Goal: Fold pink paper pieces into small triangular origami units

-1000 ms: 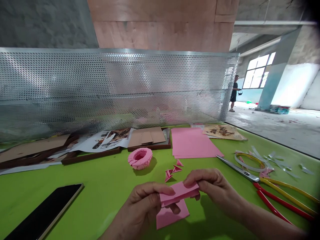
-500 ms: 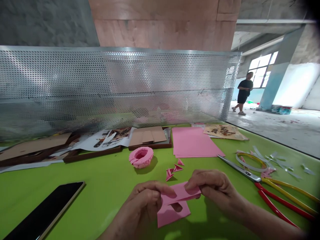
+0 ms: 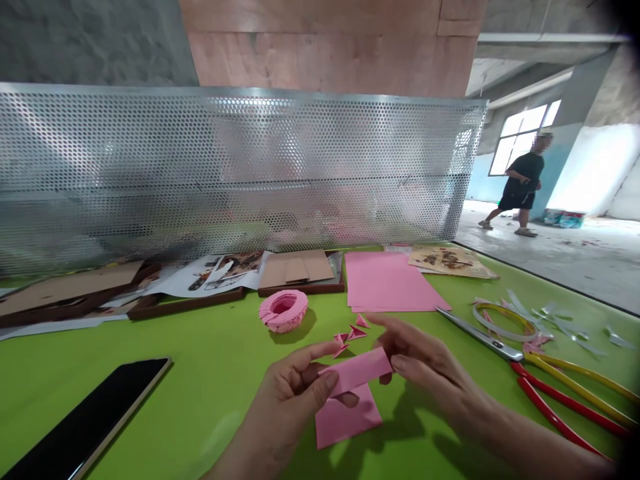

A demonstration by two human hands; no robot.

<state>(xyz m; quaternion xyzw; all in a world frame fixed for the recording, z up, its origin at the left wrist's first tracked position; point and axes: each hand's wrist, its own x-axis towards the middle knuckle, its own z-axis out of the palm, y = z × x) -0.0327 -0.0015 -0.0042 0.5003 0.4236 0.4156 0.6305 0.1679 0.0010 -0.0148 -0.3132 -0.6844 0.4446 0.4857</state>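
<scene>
My left hand [image 3: 293,393] pinches a folded strip of pink paper [image 3: 363,371] at its left end, thumb on the front face and fingers behind. At the strip's right end is my right hand [image 3: 423,363], its index finger stretched out and its thumb apart from the paper. Some of its fingers are partly hidden behind that end, and I cannot tell if they touch it. Below the strip, a pink paper piece [image 3: 345,423] lies on the green table. Small folded pink paper triangles [image 3: 357,332] lie just beyond my hands, with a ring of folded pink paper [image 3: 283,311] to their left.
Scissors [image 3: 505,350] with red and yellow handles lie at right, near a tape roll [image 3: 483,320] and clear scraps. Pink sheets [image 3: 390,283] and brown frames [image 3: 185,303] line the back before a perforated metal screen [image 3: 250,173]. A phone [image 3: 95,417] lies left. A person [image 3: 523,180] walks beyond.
My right thumb and index finger have come off the strip and spread. My left hand still holds it, now tilted up more at the right. The person in the background has moved right.
</scene>
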